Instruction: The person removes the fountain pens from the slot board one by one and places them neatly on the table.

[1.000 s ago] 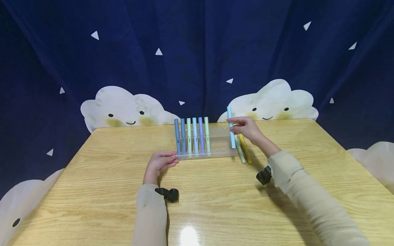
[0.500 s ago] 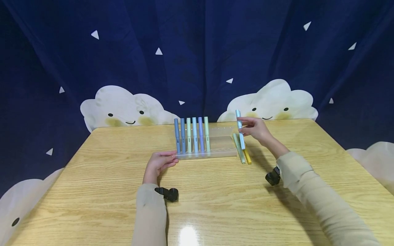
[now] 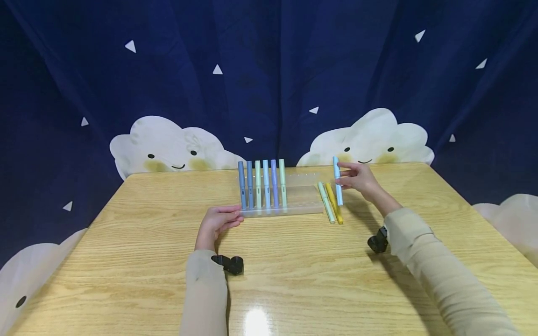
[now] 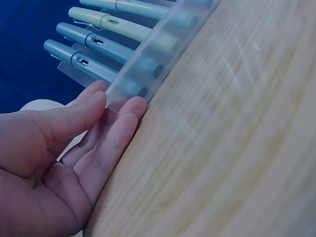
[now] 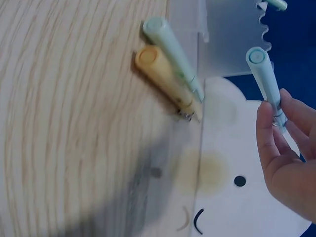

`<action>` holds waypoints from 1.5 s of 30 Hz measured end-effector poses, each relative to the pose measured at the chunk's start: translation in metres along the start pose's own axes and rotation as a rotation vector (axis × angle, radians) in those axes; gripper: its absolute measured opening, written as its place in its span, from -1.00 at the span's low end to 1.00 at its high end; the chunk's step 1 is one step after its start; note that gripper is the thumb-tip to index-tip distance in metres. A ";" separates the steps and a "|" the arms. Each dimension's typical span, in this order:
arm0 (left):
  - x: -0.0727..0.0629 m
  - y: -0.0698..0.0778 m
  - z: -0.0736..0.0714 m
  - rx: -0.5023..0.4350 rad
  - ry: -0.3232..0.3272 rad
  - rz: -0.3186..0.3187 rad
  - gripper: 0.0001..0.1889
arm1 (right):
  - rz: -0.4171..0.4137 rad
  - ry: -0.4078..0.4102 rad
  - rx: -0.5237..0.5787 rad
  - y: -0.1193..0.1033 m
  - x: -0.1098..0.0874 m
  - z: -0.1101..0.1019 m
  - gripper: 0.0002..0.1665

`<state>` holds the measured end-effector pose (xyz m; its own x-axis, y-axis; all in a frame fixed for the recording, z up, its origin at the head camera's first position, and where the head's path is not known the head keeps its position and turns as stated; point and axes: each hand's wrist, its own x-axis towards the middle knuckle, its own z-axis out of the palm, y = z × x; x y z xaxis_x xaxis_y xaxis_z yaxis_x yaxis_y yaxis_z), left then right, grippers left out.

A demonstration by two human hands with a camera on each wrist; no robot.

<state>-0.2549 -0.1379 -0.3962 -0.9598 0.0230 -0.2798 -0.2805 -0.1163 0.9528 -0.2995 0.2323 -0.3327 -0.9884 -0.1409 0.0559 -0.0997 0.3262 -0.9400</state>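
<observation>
A clear plastic pen rack (image 3: pixel 302 208) stands on the table, with several capped pens upright in its left part: blue, green, light blue and purple. My left hand (image 3: pixel 219 221) holds the rack's left front corner; in the left wrist view the thumb and fingers (image 4: pixel 106 148) sit on either side of that corner. Right of the rack, my right hand (image 3: pixel 359 179) pinches a light blue pen (image 3: pixel 337 179) between thumb and fingers, nearly upright, above the table. A pale green pen (image 3: pixel 326 202) and a yellow pen (image 3: pixel 334 204) lie side by side between the rack and that hand.
The wooden table (image 3: pixel 286 275) reaches back to a dark blue curtain (image 3: pixel 260 84) with white cloud shapes (image 3: pixel 378 135). A black wrist camera (image 3: pixel 228 264) is on the left sleeve, another camera (image 3: pixel 378 240) on the right.
My right hand has carried the light blue pen rightward, from the rack's right end past the green and yellow pens. The left hand stays at the rack's corner.
</observation>
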 end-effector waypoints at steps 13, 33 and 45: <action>0.000 -0.001 -0.001 0.002 -0.009 -0.003 -0.68 | 0.137 -0.020 0.009 0.021 0.008 -0.012 -0.26; -0.002 0.001 0.001 0.011 -0.002 -0.004 -0.69 | 0.287 -0.156 -0.086 0.038 0.017 -0.013 -0.22; -0.001 0.000 0.000 0.010 -0.013 0.001 -0.69 | 0.337 -0.204 -0.094 0.036 0.017 -0.011 -0.23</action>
<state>-0.2542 -0.1382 -0.3958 -0.9601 0.0363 -0.2772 -0.2795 -0.1066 0.9542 -0.3214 0.2515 -0.3617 -0.9258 -0.1907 -0.3264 0.2063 0.4685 -0.8590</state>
